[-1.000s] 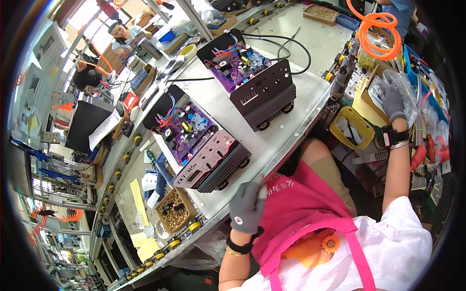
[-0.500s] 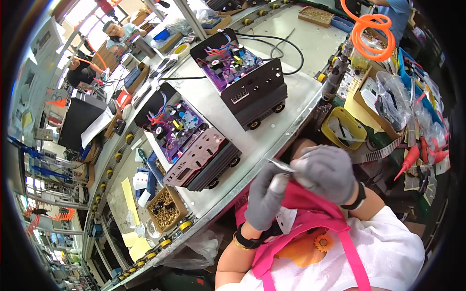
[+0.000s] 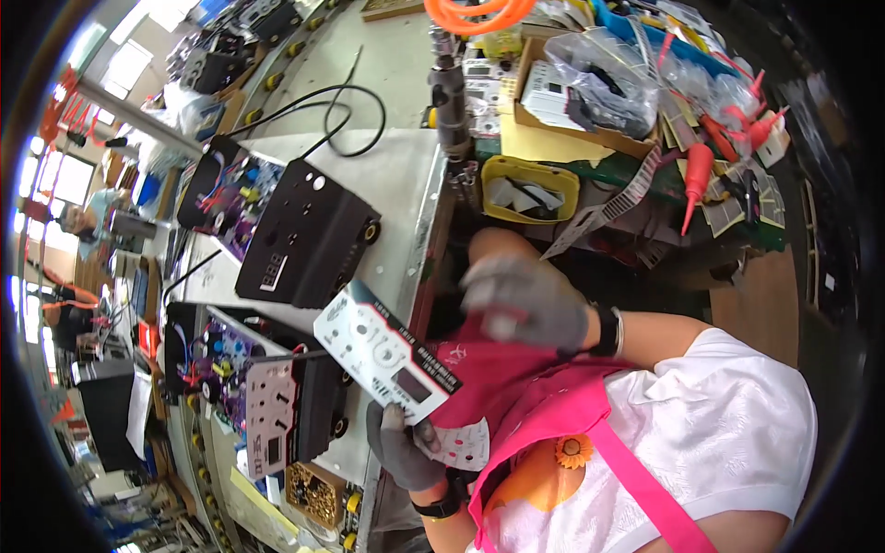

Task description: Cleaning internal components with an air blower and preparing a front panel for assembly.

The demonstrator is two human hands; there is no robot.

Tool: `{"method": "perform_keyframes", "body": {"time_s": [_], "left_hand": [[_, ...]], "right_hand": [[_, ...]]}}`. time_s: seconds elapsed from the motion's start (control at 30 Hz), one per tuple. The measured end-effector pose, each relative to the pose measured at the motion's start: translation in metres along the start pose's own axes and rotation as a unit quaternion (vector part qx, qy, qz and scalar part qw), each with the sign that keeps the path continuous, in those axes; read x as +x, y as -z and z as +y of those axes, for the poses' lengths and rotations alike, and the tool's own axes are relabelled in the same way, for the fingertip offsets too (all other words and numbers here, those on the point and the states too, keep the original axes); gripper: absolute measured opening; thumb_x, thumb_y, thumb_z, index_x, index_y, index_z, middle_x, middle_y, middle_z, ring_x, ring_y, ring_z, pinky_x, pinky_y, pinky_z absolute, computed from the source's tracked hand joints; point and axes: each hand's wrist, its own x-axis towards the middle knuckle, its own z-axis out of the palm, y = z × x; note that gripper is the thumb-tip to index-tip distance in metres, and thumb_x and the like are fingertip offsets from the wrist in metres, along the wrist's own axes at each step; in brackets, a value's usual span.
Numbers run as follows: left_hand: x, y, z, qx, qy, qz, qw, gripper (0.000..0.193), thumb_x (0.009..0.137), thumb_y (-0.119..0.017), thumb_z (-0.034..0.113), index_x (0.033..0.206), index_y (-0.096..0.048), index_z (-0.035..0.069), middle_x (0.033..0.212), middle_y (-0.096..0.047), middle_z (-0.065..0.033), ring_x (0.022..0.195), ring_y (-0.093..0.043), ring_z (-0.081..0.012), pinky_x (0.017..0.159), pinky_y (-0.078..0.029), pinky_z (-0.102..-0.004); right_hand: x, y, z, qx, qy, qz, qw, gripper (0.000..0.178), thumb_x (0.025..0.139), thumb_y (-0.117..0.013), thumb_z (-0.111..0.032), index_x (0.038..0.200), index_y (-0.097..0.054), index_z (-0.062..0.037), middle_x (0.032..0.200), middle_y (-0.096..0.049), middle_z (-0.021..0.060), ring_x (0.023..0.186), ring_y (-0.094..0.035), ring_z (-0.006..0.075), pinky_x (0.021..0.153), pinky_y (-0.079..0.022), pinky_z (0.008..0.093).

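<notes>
My gloved left hand [image 3: 403, 449] grips the lower end of a white panel label [image 3: 376, 348] with round holes and a dark display window. Beside that hand, a second white piece with reddish dots [image 3: 468, 444] lies against the pink apron; whether the hand touches it I cannot tell. My gloved right hand [image 3: 521, 302], smeared by motion, is up and to the right of the label, apart from it. Beyond the label stands a black-fronted device [image 3: 300, 241] with its circuit board exposed. A similar device with a white front [image 3: 270, 417] is nearer, partly behind the label.
An upright power screwdriver [image 3: 449, 97] hangs by the bench edge, under an orange coiled hose [image 3: 477, 13]. To its right are a yellow bin [image 3: 530, 214], a cardboard box [image 3: 590, 134] and red-tipped bottles [image 3: 698, 180]. A box of screws [image 3: 313, 495] sits near the rollers.
The view has turned right. My hands, close together around a small pale item before, are now apart. The white panel label now shows in my left hand, and my right hand has moved away.
</notes>
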Motion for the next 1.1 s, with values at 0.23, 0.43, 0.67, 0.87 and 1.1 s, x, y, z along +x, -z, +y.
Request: {"method": "perform_keyframes", "body": {"time_s": [0.23, 0.43, 0.67, 0.87, 1.1], "left_hand": [[0.009, -0.016, -0.014, 0.042, 0.045, 0.013, 0.998, 0.029, 0.090, -0.044, 0.026, 0.100, -0.053, 0.001, 0.060, -0.052, -0.0035, 0.037, -0.036, -0.0063, 0.033, -0.027, -0.0189], [0.011, -0.034, -0.034, 0.153, 0.022, -0.083, 0.985, 0.017, 0.090, -0.048, 0.018, 0.085, -0.056, 0.002, 0.061, -0.051, -0.0007, 0.041, -0.037, -0.0030, 0.037, -0.024, -0.0201], [0.009, -0.046, -0.033, 0.156, 0.097, -0.073, 0.980, 0.028, 0.096, -0.044, 0.031, 0.098, -0.053, 0.005, 0.073, -0.057, -0.0033, 0.043, -0.046, -0.0064, 0.036, -0.029, -0.0190], [-0.003, -0.063, -0.023, 0.165, 0.083, -0.026, 0.982, 0.042, 0.096, -0.040, 0.039, 0.110, -0.053, 0.002, 0.095, -0.062, -0.0118, 0.060, -0.058, -0.0152, 0.051, -0.046, -0.0206], [-0.002, -0.072, -0.028, 0.142, 0.014, -0.043, 0.989, 0.042, 0.096, -0.039, 0.040, 0.110, -0.052, 0.002, 0.097, -0.060, -0.0110, 0.069, -0.059, -0.0160, 0.058, -0.047, -0.0244]], "right_hand": [[-0.159, 0.035, 0.122, -0.245, -0.323, 0.240, 0.882, 0.025, 0.076, -0.064, -0.011, 0.100, -0.062, -0.0057, 0.102, -0.058, 0.0156, 0.100, -0.056, 0.0331, 0.085, -0.045, 0.0396], [-0.081, 0.017, 0.011, -0.020, -0.026, 0.038, 0.999, 0.044, 0.086, -0.060, -0.035, 0.123, -0.053, -0.0126, 0.115, -0.058, 0.0111, 0.099, -0.059, 0.0270, 0.087, -0.048, 0.0426], [-0.039, -0.023, -0.008, 0.023, 0.057, -0.032, 0.998, 0.054, 0.086, -0.059, -0.032, 0.134, -0.044, -0.0124, 0.127, -0.050, 0.0160, 0.110, -0.054, 0.0346, 0.090, -0.048, 0.0444], [-0.036, -0.035, -0.014, 0.186, 0.002, -0.029, 0.982, 0.061, 0.087, -0.060, -0.030, 0.140, -0.039, -0.0094, 0.130, -0.050, 0.0179, 0.111, -0.055, 0.0339, 0.086, -0.050, 0.0405], [-0.027, -0.036, -0.020, 0.116, 0.017, -0.010, 0.993, 0.058, 0.089, -0.057, -0.030, 0.138, -0.040, -0.0040, 0.126, -0.052, 0.0178, 0.104, -0.058, 0.0310, 0.082, -0.052, 0.0380]]}}
